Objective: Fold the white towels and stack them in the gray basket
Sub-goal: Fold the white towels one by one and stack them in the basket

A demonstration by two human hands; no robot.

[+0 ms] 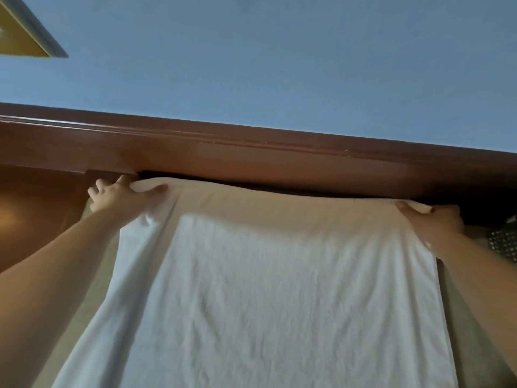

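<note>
Left grip and right grip each pinch my white towel at its far corners; gray basket contents hidden.

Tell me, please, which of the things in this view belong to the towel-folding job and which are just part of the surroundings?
Part of the job:
white towel, spread out flat
left hand, gripping one far corner
right hand, gripping the other far corner

Just surroundings:
wooden headboard beyond the towel
blue wall
framed picture, upper left
dark perforated object at the right edge, too cropped to identify
</note>
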